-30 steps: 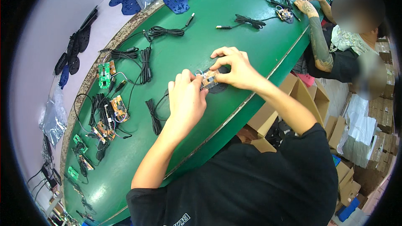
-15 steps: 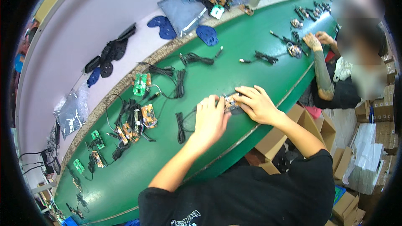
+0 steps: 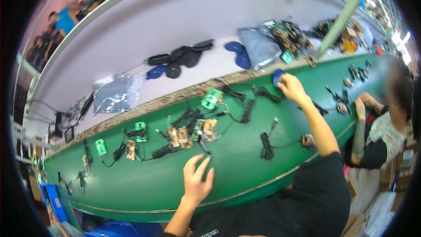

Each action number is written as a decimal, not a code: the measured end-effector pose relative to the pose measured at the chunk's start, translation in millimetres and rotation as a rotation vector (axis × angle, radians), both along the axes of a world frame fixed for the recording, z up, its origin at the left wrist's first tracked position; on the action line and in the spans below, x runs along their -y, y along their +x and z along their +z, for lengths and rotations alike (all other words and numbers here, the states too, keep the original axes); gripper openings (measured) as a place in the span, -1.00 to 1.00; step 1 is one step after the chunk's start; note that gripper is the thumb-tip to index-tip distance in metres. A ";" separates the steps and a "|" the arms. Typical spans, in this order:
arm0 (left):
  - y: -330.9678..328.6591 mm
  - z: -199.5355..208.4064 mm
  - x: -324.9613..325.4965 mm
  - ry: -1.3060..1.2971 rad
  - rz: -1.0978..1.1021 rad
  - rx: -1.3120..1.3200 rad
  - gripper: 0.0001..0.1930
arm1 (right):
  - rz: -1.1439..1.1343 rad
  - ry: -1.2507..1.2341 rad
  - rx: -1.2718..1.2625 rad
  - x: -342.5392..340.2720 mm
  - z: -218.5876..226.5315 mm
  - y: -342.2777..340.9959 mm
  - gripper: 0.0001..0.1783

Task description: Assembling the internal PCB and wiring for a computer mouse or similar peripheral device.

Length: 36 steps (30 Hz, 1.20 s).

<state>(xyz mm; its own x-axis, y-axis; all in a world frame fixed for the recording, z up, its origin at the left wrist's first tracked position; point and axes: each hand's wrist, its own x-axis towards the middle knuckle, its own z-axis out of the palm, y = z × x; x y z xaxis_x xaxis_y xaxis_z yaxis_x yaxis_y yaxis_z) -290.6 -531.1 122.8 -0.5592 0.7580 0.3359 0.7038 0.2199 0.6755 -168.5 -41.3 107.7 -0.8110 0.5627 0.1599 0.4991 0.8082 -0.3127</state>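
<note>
My right hand [image 3: 293, 88] reaches to the far edge of the green work surface [image 3: 237, 184]. Its fingers are closed on a flat, rounded dark blue piece [image 3: 277, 78], partly covered by the fingertips. Above the near part of the surface, my left hand [image 3: 198, 183] is empty with its fingers apart. Closest to it are several tan circuit boards [image 3: 180, 137] tangled with black cables. A round circuit board [image 3: 308, 140] lies below my right forearm. From it a lead runs left to a coiled black cable [image 3: 266, 145].
Green circuit boards [image 3: 212, 98] and more cables lie along the left half. On the shelf past the stone edge are another blue piece [image 3: 238, 55], black pieces [image 3: 186, 56] and plastic bags [image 3: 118, 95]. A co-worker's arms [image 3: 360, 123] rest at the right end.
Both hands have let go of the circuit board. My right hand has moved away to the blue piece, and my left hand has moved left. The view has turned left.
</note>
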 end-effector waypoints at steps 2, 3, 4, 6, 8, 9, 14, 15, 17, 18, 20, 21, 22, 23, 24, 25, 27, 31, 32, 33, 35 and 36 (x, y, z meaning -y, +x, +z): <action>-3.2 -15.0 40.6 -0.036 0.168 -0.001 -0.66 | 0.117 -0.271 -0.087 29.1 24.2 -7.2 -0.78; -7.8 -20.4 47.7 -0.029 0.203 0.009 -0.67 | 0.187 -0.332 -0.096 43.5 35.7 -27.3 -0.80; -8.9 -25.8 53.8 -0.022 0.218 0.033 -0.67 | 0.247 -0.293 -0.062 47.2 50.7 -49.7 -0.79; -16.3 -21.6 31.6 0.060 0.122 0.031 -0.67 | 0.305 -0.136 -0.269 38.6 60.7 -107.7 -0.73; -24.5 -5.9 6.7 0.132 -0.001 -0.023 -0.63 | 0.223 0.181 -0.234 40.7 79.0 -157.0 -0.56; -33.1 2.3 1.0 0.137 -0.036 -0.060 -0.63 | 0.182 0.098 -0.168 64.5 89.8 -182.3 -0.55; -60.4 7.8 8.7 0.218 -0.043 -0.067 -0.64 | 0.238 0.062 -0.200 102.6 63.2 -243.6 -0.62; -62.4 3.2 21.5 0.206 0.015 -0.052 -0.65 | 0.198 0.123 -0.185 104.2 47.4 -258.5 -0.66; -61.4 -11.0 51.1 0.207 0.120 -0.016 -0.65 | 0.134 0.159 -0.186 100.1 17.3 -290.3 -0.69; -57.0 -20.7 62.6 0.200 0.162 -0.012 -0.66 | 0.109 0.232 -0.192 87.5 2.8 -301.4 -0.68; -49.1 -37.5 83.5 0.165 0.249 0.026 -0.68 | 0.122 0.385 -0.110 66.3 -11.7 -320.2 -0.63; -45.2 -48.6 94.5 0.169 0.280 0.052 -0.68 | 0.156 0.488 -0.127 59.7 -12.0 -325.6 -0.67; -45.2 -52.8 94.3 0.172 0.315 0.083 -0.69 | 0.199 0.565 -0.076 49.5 -11.5 -328.3 -0.72; -50.9 -60.0 87.5 0.197 0.312 0.084 -0.69 | 0.141 0.570 0.001 30.4 -5.1 -326.6 -0.75; -51.7 -61.9 83.7 0.219 0.330 0.154 -0.69 | 0.087 0.561 0.092 21.4 -0.7 -321.3 -0.79; -46.1 -61.8 91.2 0.217 0.367 0.233 -0.70 | 0.108 0.482 -0.049 24.5 8.4 -321.4 -0.80; -49.7 -39.6 106.5 0.200 0.406 0.186 -0.73 | 0.286 0.322 -0.395 62.5 36.0 -322.7 -0.75; -48.3 -29.7 101.7 0.194 0.231 0.065 -0.70 | 0.802 -0.131 -0.085 161.3 107.3 -227.8 -0.74; -47.6 -26.1 90.1 0.216 0.073 0.001 -0.69 | 0.976 -0.221 -0.035 174.8 106.3 -199.2 -0.82; -45.7 -15.6 77.4 0.208 -0.052 -0.028 -0.64 | 1.069 -0.212 0.185 207.6 119.3 -186.1 -0.84; -45.1 3.5 49.2 0.122 -0.311 -0.171 -0.50 | 1.231 -0.242 0.153 232.7 103.0 -192.3 -0.75; -47.1 4.7 36.2 0.123 -0.317 -0.170 -0.50 | 1.181 -0.148 0.072 234.4 94.5 -210.6 -0.75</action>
